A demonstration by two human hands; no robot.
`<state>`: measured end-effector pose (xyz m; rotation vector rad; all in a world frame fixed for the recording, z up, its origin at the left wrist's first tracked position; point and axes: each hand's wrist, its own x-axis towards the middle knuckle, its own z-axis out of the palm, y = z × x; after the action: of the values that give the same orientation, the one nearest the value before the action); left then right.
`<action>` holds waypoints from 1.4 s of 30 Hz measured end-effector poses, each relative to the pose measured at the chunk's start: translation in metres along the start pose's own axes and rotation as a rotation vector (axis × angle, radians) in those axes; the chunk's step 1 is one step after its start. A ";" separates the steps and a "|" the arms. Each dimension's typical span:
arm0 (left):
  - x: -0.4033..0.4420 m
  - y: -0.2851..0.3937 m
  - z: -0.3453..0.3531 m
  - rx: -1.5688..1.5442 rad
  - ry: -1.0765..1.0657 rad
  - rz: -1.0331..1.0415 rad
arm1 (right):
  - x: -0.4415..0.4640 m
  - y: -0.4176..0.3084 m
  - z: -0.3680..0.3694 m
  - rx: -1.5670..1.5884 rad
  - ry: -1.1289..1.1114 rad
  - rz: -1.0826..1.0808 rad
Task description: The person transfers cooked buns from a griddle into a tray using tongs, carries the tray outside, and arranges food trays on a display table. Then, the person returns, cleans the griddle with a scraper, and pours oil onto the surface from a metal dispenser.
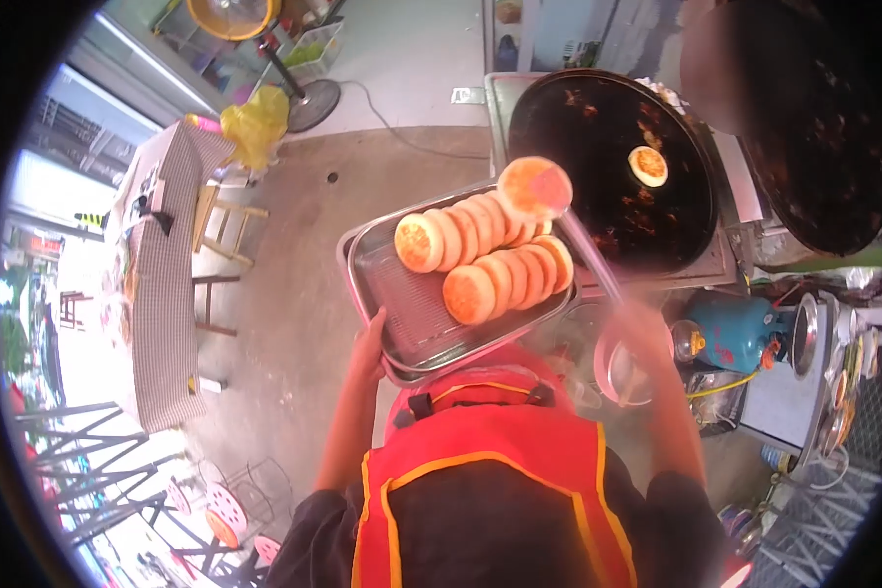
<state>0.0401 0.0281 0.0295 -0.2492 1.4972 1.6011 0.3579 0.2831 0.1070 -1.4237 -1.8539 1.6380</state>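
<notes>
My left hand (367,348) grips the near left rim of a metal tray (402,323). Two rows of round browned flatbreads (470,294) lean against one another in that tray. My right hand (642,333), smeared by motion, is closed round the handle of a spatula (595,257). At the spatula's far end, over the tray's upper right corner, is another round flatbread (527,184); whether it touches the row below cannot be made out. One more flatbread (648,167) lies on the large black griddle (578,186) to the right.
A black round lid or second pan (823,157) stands at the far right. Below the griddle are a teal gas cylinder (730,338) and a pinkish bowl (612,367). Stools (230,230) and a cloth-covered table (162,323) are left; a fan (309,103) stands behind.
</notes>
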 end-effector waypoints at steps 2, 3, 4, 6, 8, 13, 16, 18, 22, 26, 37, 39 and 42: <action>0.004 -0.002 -0.004 -0.020 -0.024 0.013 | -0.020 0.000 0.006 -0.157 -0.091 -0.184; 0.005 -0.004 -0.007 -0.027 -0.041 0.020 | -0.028 -0.001 0.009 -0.233 -0.130 -0.276; 0.005 -0.005 -0.008 -0.030 -0.034 0.028 | -0.037 -0.011 0.014 -0.299 -0.171 -0.200; 0.007 -0.006 -0.006 -0.030 -0.031 0.039 | -0.056 -0.033 0.029 -0.428 -0.239 -0.041; 0.008 -0.007 -0.006 -0.034 -0.041 0.042 | -0.058 -0.015 0.042 -0.543 -0.255 -0.163; 0.025 -0.019 -0.022 -0.097 -0.135 0.014 | -0.060 -0.018 0.037 -0.540 -0.122 -0.210; 0.026 -0.019 -0.023 -0.111 -0.199 0.012 | -0.034 -0.017 0.004 -0.226 0.109 -0.178; 0.025 -0.017 -0.023 -0.070 -0.174 0.019 | 0.002 0.010 -0.024 0.065 0.237 -0.058; 0.010 -0.009 -0.008 -0.058 -0.158 0.045 | 0.081 0.068 -0.064 0.592 0.389 0.339; 0.000 -0.004 0.003 -0.038 -0.081 0.027 | 0.153 0.083 -0.076 0.837 0.295 0.362; 0.008 -0.009 -0.007 -0.071 -0.080 0.029 | 0.109 0.029 -0.049 0.492 0.330 0.144; 0.013 -0.012 -0.014 -0.044 -0.073 0.026 | 0.083 0.022 -0.035 0.428 0.211 0.093; 0.021 -0.019 -0.023 -0.057 -0.048 -0.011 | 0.044 0.003 0.000 0.323 0.030 0.088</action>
<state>0.0317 0.0150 -0.0034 -0.2490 1.4130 1.6311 0.3385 0.3179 0.0872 -1.3947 -1.4461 1.8459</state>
